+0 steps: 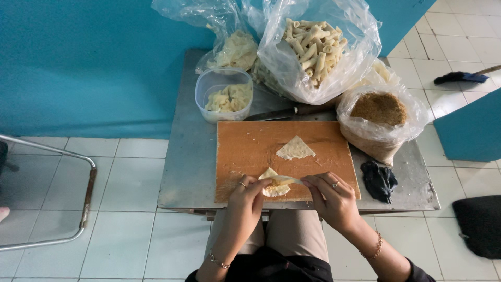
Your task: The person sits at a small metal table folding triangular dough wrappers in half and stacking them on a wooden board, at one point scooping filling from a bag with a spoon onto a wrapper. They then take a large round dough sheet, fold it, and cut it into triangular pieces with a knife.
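Both hands, left (249, 192) and right (330, 194), pinch the pale thin triangular dough wrapper (275, 184) at the near edge of the orange wooden board (245, 146); best rolled tight, filling tucked inside.

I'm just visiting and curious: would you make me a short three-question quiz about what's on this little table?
1. True or false: the wooden board carries two pale wrappers.
2. Which holds the brown crumbs? A) the round tub B) the plastic bag on the right C) the board
3. What are the left hand and right hand working on?

Key
1. True: a spare triangular wrapper and the one being handled.
2. B; the crumbs fill that bag.
3. The wrapper at the board's near edge, which both hands touch.
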